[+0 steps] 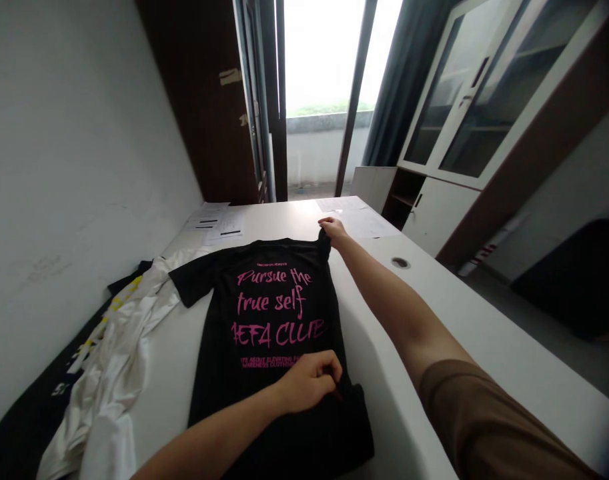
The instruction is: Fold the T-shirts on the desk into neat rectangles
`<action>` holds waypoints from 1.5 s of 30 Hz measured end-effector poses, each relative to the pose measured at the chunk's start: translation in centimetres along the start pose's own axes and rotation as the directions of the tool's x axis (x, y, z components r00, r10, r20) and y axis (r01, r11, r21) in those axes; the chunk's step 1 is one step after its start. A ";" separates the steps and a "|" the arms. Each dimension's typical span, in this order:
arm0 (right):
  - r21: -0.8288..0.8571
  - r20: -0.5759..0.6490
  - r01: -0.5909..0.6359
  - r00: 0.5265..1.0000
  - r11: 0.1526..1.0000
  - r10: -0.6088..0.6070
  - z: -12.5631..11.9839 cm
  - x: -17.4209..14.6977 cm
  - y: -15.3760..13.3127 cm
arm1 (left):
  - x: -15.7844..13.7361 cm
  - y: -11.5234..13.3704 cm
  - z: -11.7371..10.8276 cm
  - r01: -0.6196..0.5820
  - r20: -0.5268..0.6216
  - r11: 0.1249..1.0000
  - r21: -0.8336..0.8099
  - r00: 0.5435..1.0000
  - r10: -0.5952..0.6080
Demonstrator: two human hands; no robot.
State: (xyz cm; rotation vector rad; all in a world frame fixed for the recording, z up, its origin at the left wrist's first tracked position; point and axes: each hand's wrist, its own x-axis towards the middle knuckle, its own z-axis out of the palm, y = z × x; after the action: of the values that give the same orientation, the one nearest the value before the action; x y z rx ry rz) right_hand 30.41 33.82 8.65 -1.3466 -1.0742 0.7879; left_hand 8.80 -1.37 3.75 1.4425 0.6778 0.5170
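Observation:
A black T-shirt (274, 320) with pink lettering lies spread on the white table, its neck toward the far end. One sleeve reaches out flat on the left. At the far right shoulder, my right hand (333, 230) pinches the cloth of the other sleeve, which is bunched and slightly raised. My left hand (309, 381) is over the lower right part of the shirt, below the print, with curled fingers closed on a bit of its cloth. Just right of it, the shirt's side edge is rumpled.
Along the wall lie a crumpled white garment (129, 347) and a dark garment (29, 407) with yellow marks. Paper sheets (224, 223) rest on the far end of the table (434, 320). A round cable hole (401, 263) is at right; a white cabinet (434, 200) stands beyond.

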 end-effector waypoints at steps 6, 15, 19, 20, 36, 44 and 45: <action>0.092 0.094 -0.131 0.988 0.987 0.123 8.7 -2.9 -1.0 | -3.5 -3.0 -2.4 0.201 -0.231 0.968 -0.153 0.945 -0.233; 0.125 0.290 -0.056 0.957 0.991 0.018 17.0 -8.5 1.5 | -8.1 -4.3 -4.3 0.196 -0.387 0.957 0.213 0.917 -0.102; 0.036 0.404 0.035 0.913 0.999 -0.046 17.6 -10.7 3.5 | -9.0 -2.2 -4.9 0.232 -0.286 0.778 0.584 0.956 -0.071; 0.002 0.410 0.069 0.910 0.998 -0.064 17.3 -11.2 4.0 | -9.1 -1.8 -5.0 0.237 -0.272 0.741 0.628 0.959 -0.077; -0.404 0.533 0.551 0.791 0.730 -0.302 9.8 -13.9 11.4 | -9.1 -2.2 -6.3 -0.006 0.060 0.791 0.612 0.997 -0.038; -0.371 0.579 0.633 0.730 0.679 -0.364 9.9 -14.2 11.0 | -7.8 -2.3 -2.6 -0.205 0.160 0.453 0.867 0.978 0.136; -0.371 0.584 0.639 0.724 0.673 -0.366 9.9 -14.3 11.0 | -7.5 -2.0 -2.3 -0.264 0.231 0.412 0.872 0.964 0.128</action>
State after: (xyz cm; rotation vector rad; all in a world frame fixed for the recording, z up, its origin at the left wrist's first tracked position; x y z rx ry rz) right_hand 17.78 25.31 -5.17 -1.2139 -2.1031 0.3582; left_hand 1.68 -5.12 2.55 2.6084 0.7093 0.1952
